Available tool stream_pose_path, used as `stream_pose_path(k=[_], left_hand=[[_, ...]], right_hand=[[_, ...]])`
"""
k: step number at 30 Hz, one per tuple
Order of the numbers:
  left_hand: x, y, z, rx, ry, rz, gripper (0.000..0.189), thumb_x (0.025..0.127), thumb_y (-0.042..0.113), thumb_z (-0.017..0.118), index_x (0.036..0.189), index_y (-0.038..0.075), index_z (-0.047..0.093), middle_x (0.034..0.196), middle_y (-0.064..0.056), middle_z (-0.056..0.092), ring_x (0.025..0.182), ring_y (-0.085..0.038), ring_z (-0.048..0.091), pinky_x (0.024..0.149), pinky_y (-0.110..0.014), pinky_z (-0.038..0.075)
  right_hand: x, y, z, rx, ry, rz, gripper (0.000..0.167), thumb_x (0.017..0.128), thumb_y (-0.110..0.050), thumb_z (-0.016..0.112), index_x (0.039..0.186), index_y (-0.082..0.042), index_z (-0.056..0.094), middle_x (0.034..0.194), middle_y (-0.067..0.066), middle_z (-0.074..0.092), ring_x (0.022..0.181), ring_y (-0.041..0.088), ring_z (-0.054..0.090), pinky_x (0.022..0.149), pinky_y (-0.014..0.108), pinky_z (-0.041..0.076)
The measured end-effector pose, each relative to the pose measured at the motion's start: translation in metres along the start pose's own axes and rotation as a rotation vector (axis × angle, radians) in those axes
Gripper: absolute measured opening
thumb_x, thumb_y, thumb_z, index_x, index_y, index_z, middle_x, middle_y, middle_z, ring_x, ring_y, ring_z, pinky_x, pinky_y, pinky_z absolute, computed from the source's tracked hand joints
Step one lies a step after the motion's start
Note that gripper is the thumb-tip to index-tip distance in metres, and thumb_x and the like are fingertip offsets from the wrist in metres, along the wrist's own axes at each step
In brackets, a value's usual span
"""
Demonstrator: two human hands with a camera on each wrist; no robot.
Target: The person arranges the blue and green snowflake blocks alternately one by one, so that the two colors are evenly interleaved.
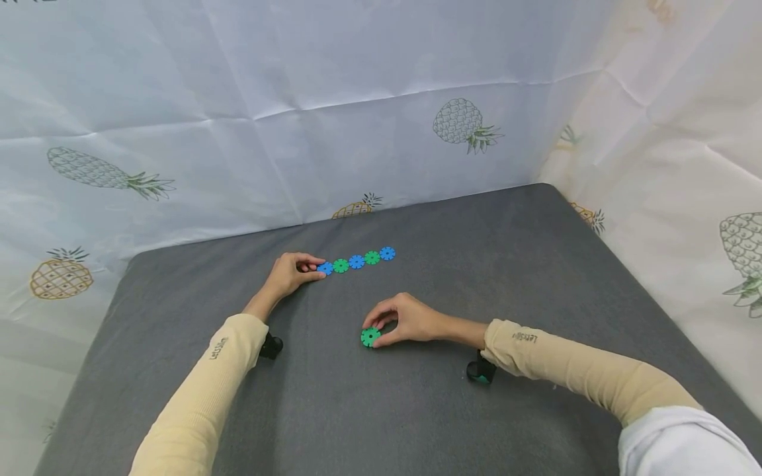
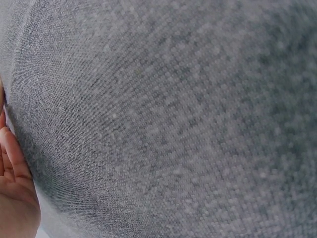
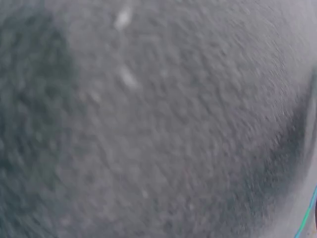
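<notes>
On the grey-covered table lies a slanting row of notched plastic discs, blue and green by turns. Its left-end blue disc [image 1: 325, 268] is pinched between the thumb and fingers of my left hand [image 1: 290, 273]. Beside it in the row come a green disc [image 1: 340, 266], a blue disc [image 1: 356, 262], another green disc [image 1: 372, 258] and the far-right blue disc [image 1: 387, 253]. Nearer to me, my right hand [image 1: 413, 318] grips a separate green disc [image 1: 370, 337] by its edge, thumb below and fingers above. The left wrist view catches only part of the left hand [image 2: 15, 183].
Grey cloth covers the table [image 1: 524, 251]. A pale curtain [image 1: 357, 59] with printed pineapples hangs behind it and along the right side. Dark wrist cameras sit under the left sleeve [image 1: 220, 370] and the right sleeve [image 1: 571, 363].
</notes>
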State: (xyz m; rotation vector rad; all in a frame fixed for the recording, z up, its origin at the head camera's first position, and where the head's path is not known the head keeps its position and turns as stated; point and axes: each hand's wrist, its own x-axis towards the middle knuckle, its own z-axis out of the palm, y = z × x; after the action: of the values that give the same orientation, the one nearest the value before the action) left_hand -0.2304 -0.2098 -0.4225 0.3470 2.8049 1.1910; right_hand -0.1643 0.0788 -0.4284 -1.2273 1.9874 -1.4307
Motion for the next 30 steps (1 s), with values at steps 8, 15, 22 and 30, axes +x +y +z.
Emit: stream_pose_path(k=[8,15,22,30], left_hand=[[-0.001,-0.002,0.000,-0.001,0.000,0.004,0.027,0.083,0.010,0.076,0.108,0.000,0.073,0.086,-0.011,0.065,0.072,-0.018,0.051,0.063,-0.025,0.039],[-0.001,-0.002,0.000,0.000,0.002,0.006,0.028,0.083,0.011,0.076,0.108,0.000,0.073,0.086,-0.010,0.065,0.072,-0.018,0.051,0.062,-0.024,0.039],[-0.001,-0.002,-0.001,-0.010,0.002,-0.007,0.027,0.083,0.010,0.076,0.107,0.000,0.073,0.086,-0.010,0.065,0.072,-0.017,0.051,0.062,-0.024,0.039],[-0.001,0.000,-0.001,-0.012,0.003,-0.004,0.028,0.082,0.009,0.077,0.107,-0.001,0.073,0.086,-0.010,0.065,0.070,-0.015,0.052,0.061,-0.023,0.040]], right_hand=[[-0.002,0.011,-0.011,0.041,0.112,0.031,0.030,0.079,-0.003,0.078,0.107,0.001,0.069,0.105,0.010,0.069,0.092,0.015,0.065,0.083,0.029,0.052],[-0.002,0.016,-0.025,0.022,0.192,0.075,0.031,0.080,0.000,0.076,0.109,0.005,0.068,0.107,0.016,0.068,0.094,0.024,0.065,0.084,0.031,0.052],[-0.002,0.023,-0.041,0.027,0.275,0.113,0.032,0.079,0.008,0.074,0.109,0.012,0.066,0.108,0.025,0.066,0.094,0.038,0.063,0.085,0.044,0.050],[-0.005,0.035,-0.061,0.046,0.340,0.112,0.031,0.079,0.002,0.076,0.108,0.006,0.068,0.107,0.018,0.067,0.095,0.028,0.064,0.084,0.033,0.052]])
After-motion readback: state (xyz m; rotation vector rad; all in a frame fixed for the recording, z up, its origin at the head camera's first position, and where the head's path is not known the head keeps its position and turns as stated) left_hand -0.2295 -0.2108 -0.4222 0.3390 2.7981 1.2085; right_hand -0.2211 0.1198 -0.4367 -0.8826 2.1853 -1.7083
